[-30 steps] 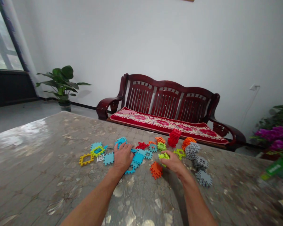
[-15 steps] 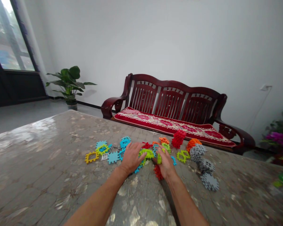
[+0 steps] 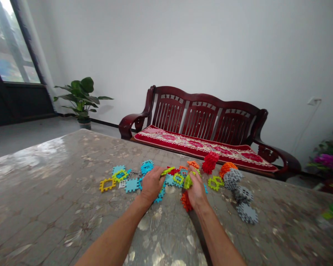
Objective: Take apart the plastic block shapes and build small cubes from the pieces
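My left hand (image 3: 152, 183) is closed, pinching a lime-green plastic interlocking piece (image 3: 168, 170) that sticks out edge-on past the thumb. My right hand (image 3: 196, 190) is wrapped round lime-green interlocking pieces (image 3: 188, 181); how many is hidden by the fingers. Just below the right hand lies a stack of red pieces (image 3: 185, 201). Between the hands, a lime-green frame piece (image 3: 178, 178) lies flat beside a light-blue piece (image 3: 170, 180). A blue piece (image 3: 160, 195) pokes out under my left hand.
Left of the hands are a yellow frame piece (image 3: 107, 184), a light-blue square (image 3: 132, 185) and a blue stack (image 3: 147, 167). To the right stand red (image 3: 210, 163), orange (image 3: 227, 169) and grey stacks (image 3: 246, 213). A wooden bench (image 3: 199, 114) stands beyond the patterned tabletop (image 3: 72, 207).
My left hand has lifted a lime-green piece from the pile, uncovering the pieces beneath. My right hand has closed more firmly round its lime-green pieces.
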`<state>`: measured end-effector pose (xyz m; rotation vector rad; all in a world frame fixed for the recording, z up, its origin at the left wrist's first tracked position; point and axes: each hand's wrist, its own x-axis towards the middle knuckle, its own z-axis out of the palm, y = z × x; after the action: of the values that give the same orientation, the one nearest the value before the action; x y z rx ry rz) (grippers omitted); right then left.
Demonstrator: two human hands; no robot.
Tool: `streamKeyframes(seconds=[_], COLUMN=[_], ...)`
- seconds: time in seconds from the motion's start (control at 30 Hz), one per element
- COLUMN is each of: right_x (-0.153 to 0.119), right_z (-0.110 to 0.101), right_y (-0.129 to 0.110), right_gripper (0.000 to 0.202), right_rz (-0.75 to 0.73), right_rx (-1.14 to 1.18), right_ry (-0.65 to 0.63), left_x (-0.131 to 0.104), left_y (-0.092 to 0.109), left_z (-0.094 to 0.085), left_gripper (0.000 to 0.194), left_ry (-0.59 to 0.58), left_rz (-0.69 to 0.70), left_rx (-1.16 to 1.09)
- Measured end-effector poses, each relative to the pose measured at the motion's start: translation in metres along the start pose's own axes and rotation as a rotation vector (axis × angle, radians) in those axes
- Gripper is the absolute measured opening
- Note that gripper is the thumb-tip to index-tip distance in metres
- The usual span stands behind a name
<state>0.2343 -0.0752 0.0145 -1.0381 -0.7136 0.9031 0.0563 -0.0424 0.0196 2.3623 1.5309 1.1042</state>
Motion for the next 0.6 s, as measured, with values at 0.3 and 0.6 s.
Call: streamKeyframes(seconds=[0.3, 0.6], right_x=[0.012, 0.027], right_z=[-0.001, -0.061], right_y=[0.008, -0.028], right_gripper=[0.049, 0.050], right_rz=[-0.129, -0.397], right_rx=[-0.101, -0.522], right_ry=[-0.051, 0.241], left_x=[0.008, 0.000], left_y=[-0.008, 0.014], left_z=[-0.001, -0.004], left_gripper=[0.031, 0.040], left_ry=[0.043, 0.087], left_rz=[-0.312, 0.115], left_rx=[0.155, 0.129])
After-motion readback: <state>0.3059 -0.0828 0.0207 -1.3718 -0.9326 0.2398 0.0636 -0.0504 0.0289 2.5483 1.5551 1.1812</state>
